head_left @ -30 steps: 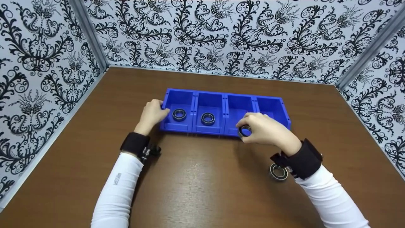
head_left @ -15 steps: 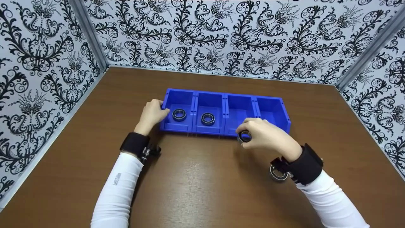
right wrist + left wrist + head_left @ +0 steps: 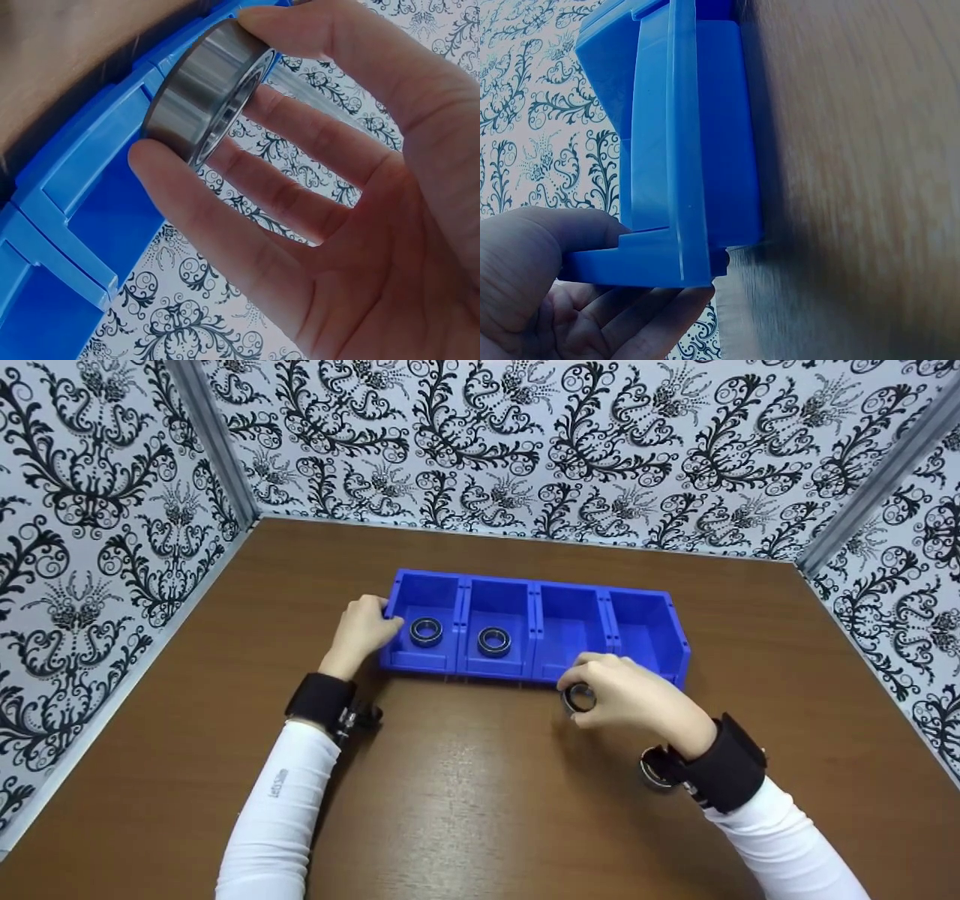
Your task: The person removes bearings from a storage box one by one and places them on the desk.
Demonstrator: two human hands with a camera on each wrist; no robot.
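Note:
My left hand [image 3: 361,628] grips the left side wall of a blue four-part bin [image 3: 568,637]; in the left wrist view its thumb and fingers [image 3: 656,330] lie on both sides of that wall. A steel bearing [image 3: 196,97] is pinched between thumb and index finger of my right hand [image 3: 630,690], its other fingers spread behind. In the head view this bearing hangs just in front of the third compartment's front edge. One dark-faced bearing [image 3: 426,643] lies in the leftmost compartment, and a second bearing [image 3: 493,653] lies in the compartment beside it.
Another bearing [image 3: 656,783] lies on the brown table [image 3: 450,795], partly hidden under my right wrist strap [image 3: 720,765]. Patterned wall panels [image 3: 480,450] close off the back and both sides. The two right compartments show bare blue floors.
My right hand has drawn back from the bin toward me with the bearing still pinched, uncovering the right compartments. Its wrist strap now covers more of the table bearing. My left hand stays put.

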